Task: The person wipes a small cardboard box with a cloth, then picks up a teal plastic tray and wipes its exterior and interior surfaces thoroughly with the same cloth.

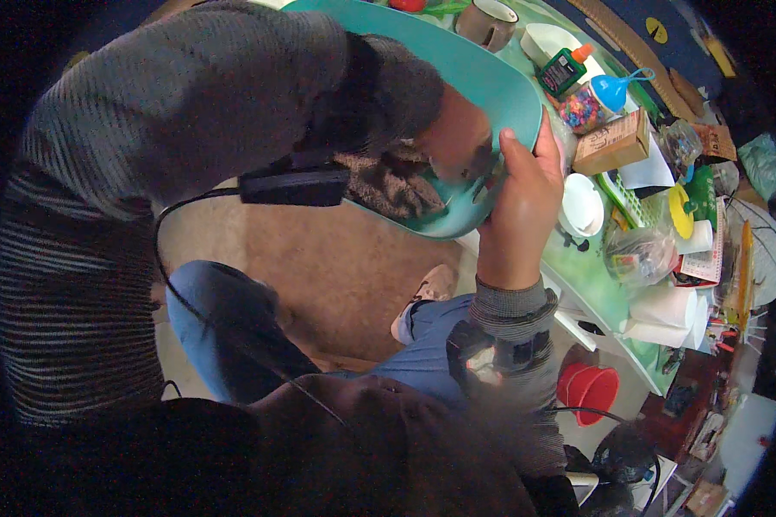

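Observation:
A large teal plastic basin is held tilted in front of me. My right hand grips its right rim, with the thumb inside and the fingers on the outer side. My left hand reaches into the basin and is blurred. Its fingertips point toward the right wall, and their grip is hidden. A brown, rough-textured cloth lies in the basin just beneath and beside my left hand. Whether that hand holds the cloth is unclear. A black strapped device with a cable is on my left forearm.
The green-topped table on the right bears a white bowl, a cardboard box, a green bottle, a jar of coloured beads, a mug and paper rolls. A red bucket stands below.

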`<act>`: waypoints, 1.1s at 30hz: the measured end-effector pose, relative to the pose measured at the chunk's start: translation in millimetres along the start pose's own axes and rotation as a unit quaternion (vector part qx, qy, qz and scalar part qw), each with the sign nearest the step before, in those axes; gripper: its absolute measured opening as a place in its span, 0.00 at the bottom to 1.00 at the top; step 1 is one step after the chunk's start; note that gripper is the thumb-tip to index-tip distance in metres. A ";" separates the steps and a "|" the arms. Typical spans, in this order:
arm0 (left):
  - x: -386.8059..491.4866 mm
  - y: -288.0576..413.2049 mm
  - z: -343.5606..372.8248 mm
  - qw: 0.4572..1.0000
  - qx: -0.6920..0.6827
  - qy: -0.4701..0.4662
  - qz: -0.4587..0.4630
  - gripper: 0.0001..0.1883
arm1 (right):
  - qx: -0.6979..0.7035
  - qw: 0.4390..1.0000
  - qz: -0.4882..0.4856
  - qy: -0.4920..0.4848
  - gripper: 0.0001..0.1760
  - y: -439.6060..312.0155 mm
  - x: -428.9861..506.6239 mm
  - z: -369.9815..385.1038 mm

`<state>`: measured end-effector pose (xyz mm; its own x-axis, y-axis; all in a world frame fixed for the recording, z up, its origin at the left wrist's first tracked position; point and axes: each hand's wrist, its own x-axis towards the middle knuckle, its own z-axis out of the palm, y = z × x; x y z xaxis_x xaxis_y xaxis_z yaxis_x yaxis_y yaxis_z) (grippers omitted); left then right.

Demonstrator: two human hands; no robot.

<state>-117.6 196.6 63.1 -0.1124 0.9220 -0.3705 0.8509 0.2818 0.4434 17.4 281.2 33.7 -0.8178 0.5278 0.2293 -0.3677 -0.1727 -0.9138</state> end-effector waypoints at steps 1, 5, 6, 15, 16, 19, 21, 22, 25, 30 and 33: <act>-6.9 0.3 0.5 0.999 -0.013 -0.043 0.007 0.17 | -0.009 1.000 -0.015 -0.001 0.30 -0.1 0.1 0.8; -27.2 0.4 9.7 0.976 0.020 -0.204 0.079 0.21 | 0.011 0.999 -0.021 0.028 0.30 -0.1 -2.2 7.2; -30.9 -1.2 14.3 0.972 0.032 -0.211 0.098 0.21 | 0.001 0.999 -0.022 0.032 0.30 -0.9 -3.5 8.1; -43.5 -25.4 44.8 0.879 0.369 -0.093 0.288 0.17 | -0.053 0.998 -0.022 0.017 0.30 -11.1 -8.0 7.1; -47.2 -27.9 41.7 0.888 0.339 -0.046 0.309 0.16 | -0.025 0.999 -0.011 0.021 0.31 -11.4 -7.6 7.4; -60.4 -38.4 31.3 0.896 0.300 0.023 0.327 0.10 | 0.012 1.000 0.007 0.028 0.31 -10.2 -6.9 9.0; -73.4 -48.6 29.5 0.896 0.320 0.027 0.306 0.08 | 0.011 0.999 0.006 0.031 0.31 -9.1 -6.7 9.2; -77.5 -54.1 29.7 0.894 0.346 0.020 0.285 0.07 | 0.007 0.999 -0.001 0.034 0.31 -8.4 -6.2 9.6; -101.4 -73.9 24.1 0.916 0.362 0.009 0.172 0.07 | 0.014 0.999 -0.001 0.032 0.31 -7.9 -4.0 8.1; -123.3 -81.9 10.0 0.894 0.444 -0.005 0.053 0.10 | -0.033 0.999 0.007 0.021 0.30 -8.5 -1.9 3.3; -127.8 -70.5 -4.4 0.912 0.402 0.082 -0.016 0.13 | -0.006 1.000 0.000 0.022 0.30 -5.1 0.1 4.5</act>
<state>-165.5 60.1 82.8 -0.1629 0.9627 -0.2159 0.9395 0.0845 -0.3321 17.1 278.4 39.9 -0.7972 0.5645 0.2140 -0.3617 -0.1627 -0.9180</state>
